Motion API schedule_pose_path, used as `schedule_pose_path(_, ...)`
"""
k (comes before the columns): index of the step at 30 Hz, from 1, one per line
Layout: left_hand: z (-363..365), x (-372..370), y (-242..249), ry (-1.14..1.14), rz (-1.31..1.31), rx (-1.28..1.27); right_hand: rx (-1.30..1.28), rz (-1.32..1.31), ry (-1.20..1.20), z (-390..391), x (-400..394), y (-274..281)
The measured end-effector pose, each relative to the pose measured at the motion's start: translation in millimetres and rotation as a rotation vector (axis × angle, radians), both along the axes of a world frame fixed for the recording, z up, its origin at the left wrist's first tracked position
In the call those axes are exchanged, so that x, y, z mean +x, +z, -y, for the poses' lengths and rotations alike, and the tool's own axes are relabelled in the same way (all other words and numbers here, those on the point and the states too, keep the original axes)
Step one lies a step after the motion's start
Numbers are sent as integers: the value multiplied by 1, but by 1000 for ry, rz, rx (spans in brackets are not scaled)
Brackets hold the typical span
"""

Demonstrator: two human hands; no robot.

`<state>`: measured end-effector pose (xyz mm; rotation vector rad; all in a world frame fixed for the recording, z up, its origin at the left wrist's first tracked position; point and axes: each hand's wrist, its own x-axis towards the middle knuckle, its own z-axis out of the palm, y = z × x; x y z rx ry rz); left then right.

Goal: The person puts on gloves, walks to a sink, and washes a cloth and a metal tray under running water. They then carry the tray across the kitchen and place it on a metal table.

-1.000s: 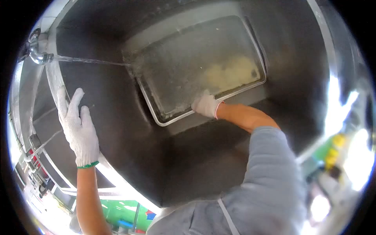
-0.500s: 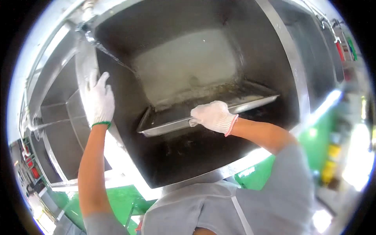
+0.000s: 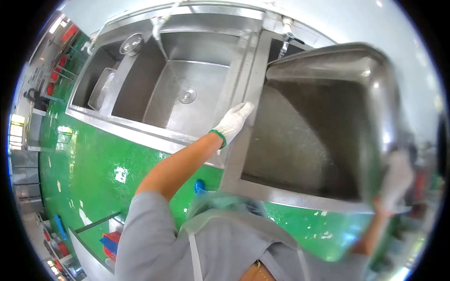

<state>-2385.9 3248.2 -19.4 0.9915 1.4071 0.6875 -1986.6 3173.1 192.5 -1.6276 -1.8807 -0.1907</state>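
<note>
My left hand (image 3: 233, 122), in a white knit glove with a green cuff, rests on the metal divider (image 3: 243, 86) between two sinks. Its fingers are stretched out and hold nothing. At the right, my gloved right hand (image 3: 396, 180) grips the outer edge of a large steel tray (image 3: 375, 89). The hand and that edge are smeared by motion, and the fingertips are hidden. Raised and tilted, the tray hangs over the right sink (image 3: 276, 192), covering much of its right and back sides.
Water runs from a white pipe (image 3: 157, 30) into the middle sink (image 3: 187, 119). Behind the right sink is a tap (image 3: 285, 44). Farther left, a metal bowl (image 3: 131, 44) and a rectangular pan (image 3: 101, 89) sit by a narrow basin. A wet green floor (image 3: 103, 159) lies in front.
My right hand has lifted the tray out of the sink and swung it to the right. My left hand still touches the divider. The view has turned left, showing more sinks.
</note>
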Motion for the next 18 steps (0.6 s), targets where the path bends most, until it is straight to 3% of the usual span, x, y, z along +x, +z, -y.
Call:
schedule_pose_path(2,19,-34,36,-3,419,-258,139,63,-142,21,-40,35)
schedule_pose_path(4,46,-77,111,-25,734,-281,303,201,-52,40,-86,64)
schedule_pose_path(8,93,-179,197,-79,959,-20,497,511,230,76,-184,110)
schedule_pose_path(10,119,-230,236,181,978,-88,408,653,356,90,-257,121)
schedule_pose_path(11,131,-267,224,54,1244,-148,284,738,410,96,-295,127)
schedule_pose_path(13,179,-284,240,281,569,294,47,878,574,100,-364,134)
schedule_pose_path(14,179,-324,210,399,186,283,53,890,671,95,-387,126)
schedule_pose_path(15,198,-326,240,357,423,31,58,903,767,90,-409,119)
schedule_pose_path(18,225,-396,189,499,482,-91,417,633,982,74,-449,53)
